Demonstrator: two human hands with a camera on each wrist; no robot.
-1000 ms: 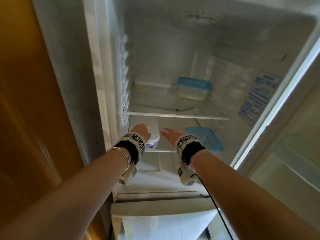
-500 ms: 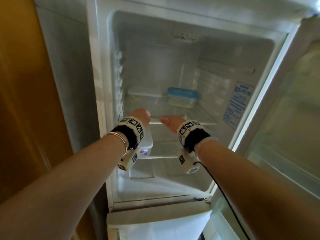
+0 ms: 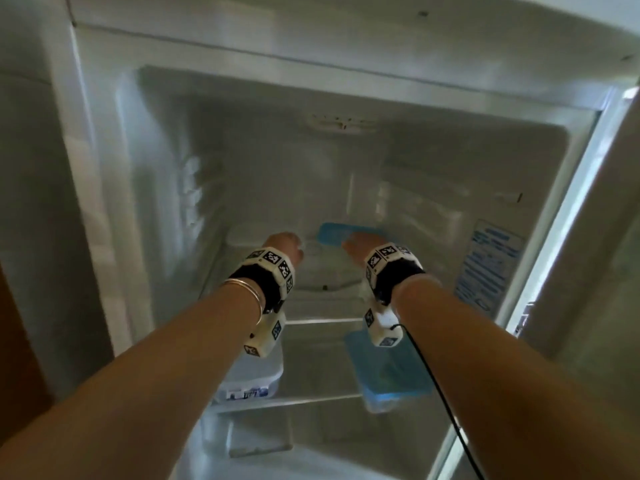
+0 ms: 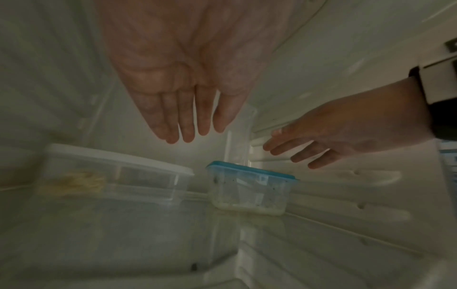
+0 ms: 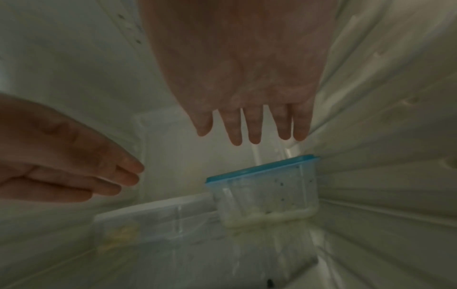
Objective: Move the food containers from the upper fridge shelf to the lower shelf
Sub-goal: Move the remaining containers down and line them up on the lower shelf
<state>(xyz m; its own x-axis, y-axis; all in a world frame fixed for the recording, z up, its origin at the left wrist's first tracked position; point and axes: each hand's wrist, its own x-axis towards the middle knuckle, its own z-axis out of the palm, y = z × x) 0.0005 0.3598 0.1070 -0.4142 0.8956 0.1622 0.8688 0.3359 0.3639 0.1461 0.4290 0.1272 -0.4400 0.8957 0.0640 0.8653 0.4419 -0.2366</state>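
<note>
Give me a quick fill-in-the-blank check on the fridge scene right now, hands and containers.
1. The small container on the upper shelf has a ____ lid.
2. The wide container beside it has a ____ lid.
3. Both the left hand and the right hand are ____, holding nothing.

Missing words: blue; white; open

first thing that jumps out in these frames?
Two open hands reaching into the fridge: left hand and right hand, fingers straight, holding nothing. Ahead of them on the upper shelf sit a white-lidded container on the left and a smaller blue-lidded container on the right, neither touched.
</note>
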